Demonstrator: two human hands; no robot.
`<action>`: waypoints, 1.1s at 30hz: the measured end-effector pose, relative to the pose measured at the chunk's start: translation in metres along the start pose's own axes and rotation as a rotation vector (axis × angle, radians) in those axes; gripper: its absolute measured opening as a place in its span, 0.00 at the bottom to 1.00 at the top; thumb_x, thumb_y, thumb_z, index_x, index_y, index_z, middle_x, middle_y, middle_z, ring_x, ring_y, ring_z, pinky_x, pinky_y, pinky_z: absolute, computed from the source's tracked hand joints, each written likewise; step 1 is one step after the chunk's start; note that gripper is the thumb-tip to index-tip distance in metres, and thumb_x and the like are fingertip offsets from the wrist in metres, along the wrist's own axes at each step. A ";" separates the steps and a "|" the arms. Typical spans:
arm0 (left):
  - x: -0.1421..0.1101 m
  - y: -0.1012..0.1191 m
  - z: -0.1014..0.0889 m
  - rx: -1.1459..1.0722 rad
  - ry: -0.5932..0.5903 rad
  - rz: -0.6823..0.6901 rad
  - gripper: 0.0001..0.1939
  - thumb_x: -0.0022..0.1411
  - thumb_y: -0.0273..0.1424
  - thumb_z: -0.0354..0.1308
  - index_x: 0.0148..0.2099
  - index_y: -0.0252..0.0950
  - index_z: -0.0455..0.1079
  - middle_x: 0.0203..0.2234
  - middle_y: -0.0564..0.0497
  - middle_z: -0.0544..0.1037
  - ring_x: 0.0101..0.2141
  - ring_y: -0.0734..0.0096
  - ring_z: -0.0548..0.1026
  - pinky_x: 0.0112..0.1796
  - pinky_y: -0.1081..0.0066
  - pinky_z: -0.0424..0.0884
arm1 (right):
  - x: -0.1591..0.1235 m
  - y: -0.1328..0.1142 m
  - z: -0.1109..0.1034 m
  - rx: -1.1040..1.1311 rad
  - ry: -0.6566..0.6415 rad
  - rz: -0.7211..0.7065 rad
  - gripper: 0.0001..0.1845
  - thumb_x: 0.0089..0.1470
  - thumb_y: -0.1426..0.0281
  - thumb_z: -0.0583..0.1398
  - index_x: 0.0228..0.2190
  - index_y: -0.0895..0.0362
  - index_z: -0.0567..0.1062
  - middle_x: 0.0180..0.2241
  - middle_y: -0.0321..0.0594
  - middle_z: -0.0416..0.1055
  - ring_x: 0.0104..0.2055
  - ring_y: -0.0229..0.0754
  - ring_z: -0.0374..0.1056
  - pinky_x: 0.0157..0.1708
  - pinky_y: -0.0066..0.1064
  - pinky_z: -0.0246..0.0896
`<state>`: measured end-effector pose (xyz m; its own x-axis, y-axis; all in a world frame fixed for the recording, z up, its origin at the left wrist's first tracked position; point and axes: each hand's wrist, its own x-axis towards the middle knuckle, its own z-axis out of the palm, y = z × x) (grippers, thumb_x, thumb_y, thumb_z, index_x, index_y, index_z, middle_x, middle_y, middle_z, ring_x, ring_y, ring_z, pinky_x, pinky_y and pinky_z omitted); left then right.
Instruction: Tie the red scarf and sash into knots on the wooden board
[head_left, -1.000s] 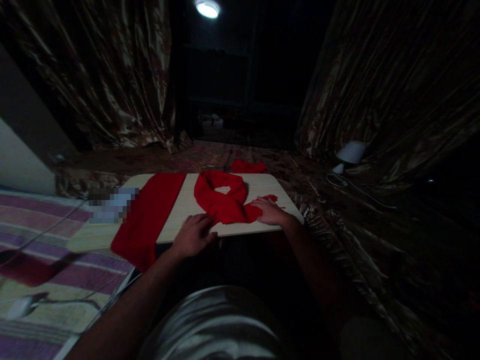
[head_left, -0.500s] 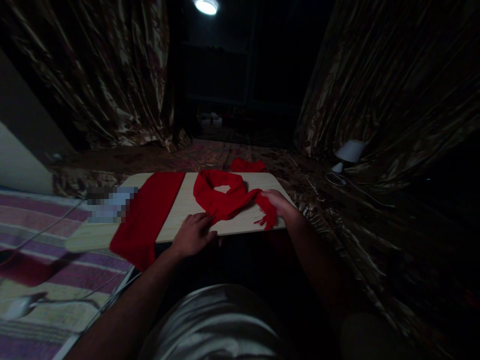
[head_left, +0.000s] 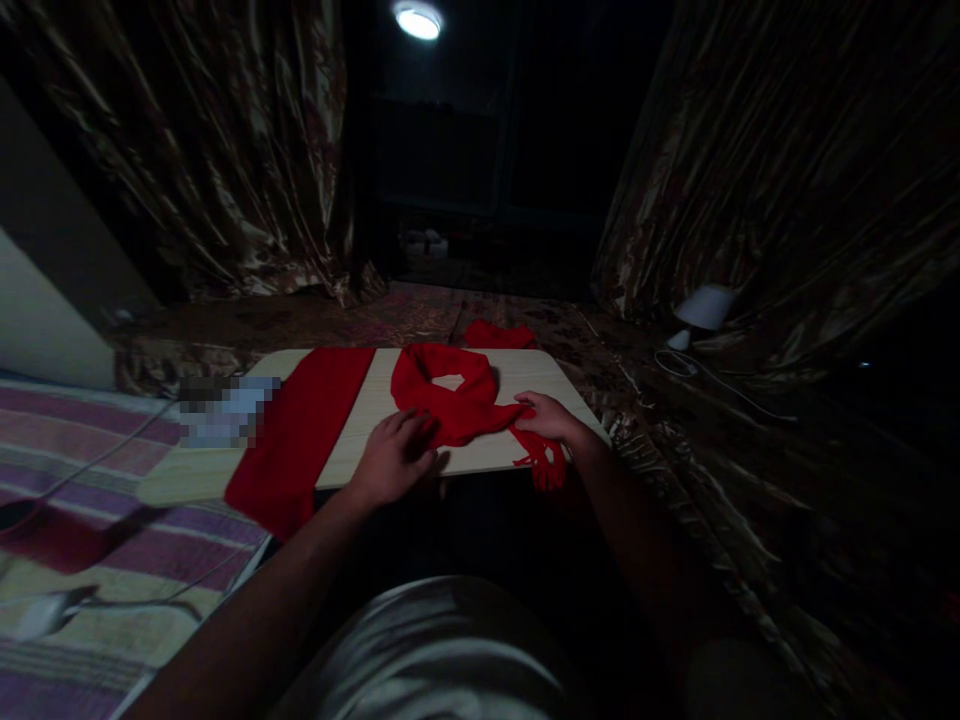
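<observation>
A red scarf [head_left: 465,408] lies on a pale wooden board [head_left: 360,440], curled into a loop with a small gap in its middle. My right hand [head_left: 551,416] grips the scarf close to its fringed end, and the red tassels hang toward the board's near edge. At the loop's near-left side rests my left hand [head_left: 391,458], open, its fingertips touching the scarf and its thumb apart from them. Farther left, a wide flat strip of red cloth [head_left: 300,440] lies across the board and drapes over the near edge.
Another red cloth piece [head_left: 499,334] lies beyond the board's far edge. A blurred-out item [head_left: 225,410] is on the board's left end. Cables and a white plug [head_left: 45,615] lie on striped bedding [head_left: 150,560]. A small white lamp [head_left: 703,306] stands at right, near curtains [head_left: 750,180].
My right hand has shifted slightly down and drawn the fringed end toward me, with the tassels now lower over the near edge. My left hand has lifted slightly, with its fingers less spread over the scarf.
</observation>
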<state>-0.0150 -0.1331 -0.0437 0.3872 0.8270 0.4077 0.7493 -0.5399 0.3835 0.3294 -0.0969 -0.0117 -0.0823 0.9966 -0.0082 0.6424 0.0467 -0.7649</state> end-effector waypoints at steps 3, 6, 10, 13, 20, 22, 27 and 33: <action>0.022 0.017 -0.007 0.078 0.047 0.105 0.37 0.63 0.47 0.58 0.71 0.43 0.60 0.69 0.42 0.60 0.67 0.44 0.57 0.64 0.47 0.58 | 0.002 -0.005 0.002 -0.140 0.034 -0.010 0.32 0.48 0.76 0.67 0.56 0.59 0.74 0.54 0.47 0.77 0.51 0.46 0.75 0.55 0.37 0.67; 0.051 0.033 -0.002 0.113 -0.092 0.196 0.43 0.61 0.54 0.58 0.74 0.51 0.52 0.73 0.46 0.51 0.70 0.40 0.49 0.63 0.41 0.54 | 0.006 -0.012 0.005 -0.225 0.015 -0.073 0.32 0.48 0.76 0.67 0.56 0.55 0.76 0.54 0.43 0.77 0.53 0.46 0.74 0.58 0.35 0.65; 0.079 0.038 0.023 0.194 -0.314 0.114 0.37 0.63 0.51 0.56 0.72 0.54 0.57 0.70 0.47 0.59 0.67 0.37 0.56 0.58 0.33 0.57 | 0.015 -0.017 0.010 -0.300 0.005 -0.065 0.28 0.50 0.76 0.65 0.54 0.55 0.78 0.53 0.43 0.78 0.52 0.46 0.75 0.55 0.31 0.66; 0.090 0.032 0.038 0.244 -0.305 0.056 0.33 0.66 0.49 0.51 0.71 0.51 0.59 0.68 0.44 0.63 0.66 0.38 0.58 0.56 0.32 0.59 | 0.026 -0.018 0.013 -0.331 0.037 -0.039 0.24 0.53 0.75 0.64 0.52 0.56 0.79 0.53 0.43 0.78 0.53 0.45 0.75 0.54 0.29 0.65; 0.108 0.020 0.039 0.237 -0.291 -0.037 0.33 0.67 0.51 0.48 0.71 0.48 0.59 0.69 0.41 0.61 0.66 0.34 0.57 0.55 0.28 0.56 | 0.051 -0.030 0.024 -0.456 0.178 0.125 0.13 0.54 0.71 0.63 0.43 0.57 0.80 0.45 0.49 0.80 0.46 0.48 0.76 0.41 0.30 0.66; 0.109 0.019 0.040 0.233 -0.301 -0.041 0.34 0.67 0.50 0.49 0.71 0.49 0.59 0.69 0.41 0.61 0.66 0.34 0.56 0.55 0.29 0.56 | 0.051 -0.032 0.027 -0.501 0.175 0.177 0.11 0.53 0.71 0.64 0.40 0.57 0.79 0.42 0.51 0.81 0.43 0.48 0.76 0.37 0.29 0.64; 0.101 0.014 0.041 0.227 -0.306 0.015 0.35 0.66 0.52 0.50 0.72 0.51 0.57 0.69 0.42 0.61 0.65 0.35 0.58 0.56 0.33 0.58 | 0.046 -0.023 0.027 -0.266 0.210 0.223 0.10 0.46 0.69 0.67 0.34 0.55 0.76 0.34 0.44 0.80 0.36 0.46 0.75 0.31 0.28 0.61; 0.099 0.009 0.035 0.235 -0.338 0.023 0.34 0.67 0.50 0.49 0.72 0.50 0.57 0.70 0.43 0.60 0.67 0.36 0.56 0.58 0.33 0.57 | 0.035 -0.016 0.033 0.288 0.269 0.296 0.05 0.46 0.75 0.60 0.29 0.55 0.69 0.22 0.33 0.71 0.24 0.39 0.70 0.25 0.27 0.62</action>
<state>0.0489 -0.0508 -0.0292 0.5309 0.8410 0.1040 0.8254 -0.5410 0.1615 0.2914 -0.0654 -0.0208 0.2966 0.9481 -0.1147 0.3688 -0.2245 -0.9020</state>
